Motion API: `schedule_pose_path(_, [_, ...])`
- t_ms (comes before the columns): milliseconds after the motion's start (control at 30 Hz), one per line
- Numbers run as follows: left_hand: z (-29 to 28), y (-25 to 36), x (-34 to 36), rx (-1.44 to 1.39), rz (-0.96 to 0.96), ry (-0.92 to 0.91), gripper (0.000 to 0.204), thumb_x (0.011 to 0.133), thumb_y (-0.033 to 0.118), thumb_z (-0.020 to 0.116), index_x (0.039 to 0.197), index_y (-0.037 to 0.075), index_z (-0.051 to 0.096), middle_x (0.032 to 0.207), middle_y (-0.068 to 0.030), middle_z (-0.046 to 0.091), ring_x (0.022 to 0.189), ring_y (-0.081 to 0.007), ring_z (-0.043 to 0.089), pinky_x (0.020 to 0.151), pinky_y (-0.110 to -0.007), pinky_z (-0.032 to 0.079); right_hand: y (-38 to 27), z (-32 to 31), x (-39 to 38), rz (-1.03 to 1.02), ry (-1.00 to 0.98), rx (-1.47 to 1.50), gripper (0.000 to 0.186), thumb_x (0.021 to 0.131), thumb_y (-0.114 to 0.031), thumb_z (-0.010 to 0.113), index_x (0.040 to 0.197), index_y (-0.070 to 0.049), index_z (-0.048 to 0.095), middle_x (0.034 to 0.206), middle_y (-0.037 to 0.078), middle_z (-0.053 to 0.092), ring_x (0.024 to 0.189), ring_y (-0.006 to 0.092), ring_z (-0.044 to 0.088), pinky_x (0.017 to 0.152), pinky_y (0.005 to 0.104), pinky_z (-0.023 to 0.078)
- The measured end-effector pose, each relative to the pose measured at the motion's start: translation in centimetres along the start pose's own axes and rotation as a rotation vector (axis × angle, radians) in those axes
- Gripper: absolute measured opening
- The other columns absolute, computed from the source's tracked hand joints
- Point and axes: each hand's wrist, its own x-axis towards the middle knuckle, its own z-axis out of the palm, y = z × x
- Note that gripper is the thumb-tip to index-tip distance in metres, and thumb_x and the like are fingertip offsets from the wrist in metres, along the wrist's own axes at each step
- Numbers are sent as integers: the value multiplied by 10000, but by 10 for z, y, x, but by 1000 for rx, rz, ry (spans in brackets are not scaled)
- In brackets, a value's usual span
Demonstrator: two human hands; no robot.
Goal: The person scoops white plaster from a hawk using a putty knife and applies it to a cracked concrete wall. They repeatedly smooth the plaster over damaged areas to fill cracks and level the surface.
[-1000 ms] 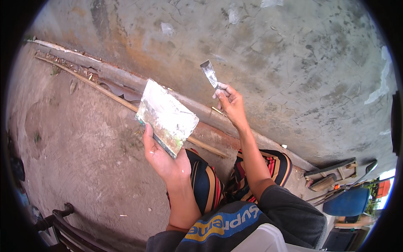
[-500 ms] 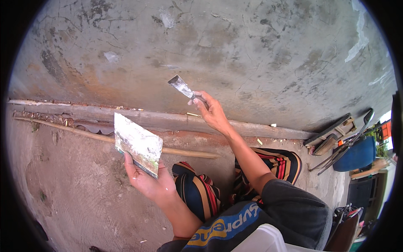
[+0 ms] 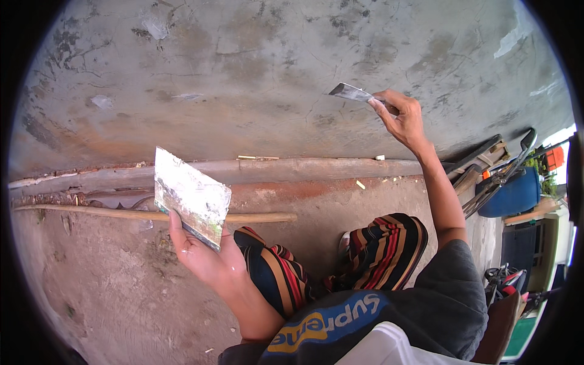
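Observation:
My left hand (image 3: 210, 252) grips the lower edge of a flat board (image 3: 191, 198) smeared with white paste, its thumb on the near face. Raised to the right, my right hand (image 3: 401, 115) is closed round the handle of a putty knife (image 3: 353, 92), whose blade points left. Its whitish blade is close to the grey wall (image 3: 255, 109); I cannot tell whether they touch. The wall has cracks, dark stains and a few pale patches (image 3: 102, 102) of filler on the left.
A long wooden pole (image 3: 134, 214) lies on the ground before the ledge (image 3: 304, 169) at the wall's foot. At the right stand a blue barrel (image 3: 511, 193) and leaning planks (image 3: 480, 157). My knees in striped cloth (image 3: 389, 249) are bent below.
My right hand has moved right and a little upward with the putty knife, whose blade now lies flatter. My left hand and the board have shifted slightly left and up.

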Motion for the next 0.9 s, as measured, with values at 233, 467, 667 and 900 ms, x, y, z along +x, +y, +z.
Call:
schedule_pose_path(233, [9,-10,-11,85,70,-12,388,964,275,494,1268,35,503,1216,-71,588,1109,-183,566,915,-361,446,23,7,30,-140,81,-102,231,854,-332,686,857,-104,727,562,44,571,444,180,479,445,311,376])
schedule_pose_path(467, [12,-14,-19,90,121,-34,400,966,287,481,1283,41,490,1213,-73,583,1113,-191,562,920,-361,445,15,0,44,-253,97,-221,217,846,-299,700,826,-83,707,631,37,618,474,177,522,462,291,393])
schedule_pose_path(667, [19,-24,-21,101,100,-57,400,965,293,478,1280,46,490,1224,-66,576,1125,-191,557,933,-365,444,14,-2,49,-291,101,-270,266,839,-362,685,814,-99,714,568,57,594,481,229,543,440,331,393])
schedule_pose_path(900, [18,-21,-18,103,82,-40,401,963,300,480,1277,50,489,1221,-61,572,1111,-186,557,926,-368,442,-3,-3,49,-197,91,-330,270,853,-361,667,823,-97,715,574,80,606,496,255,566,468,350,416])
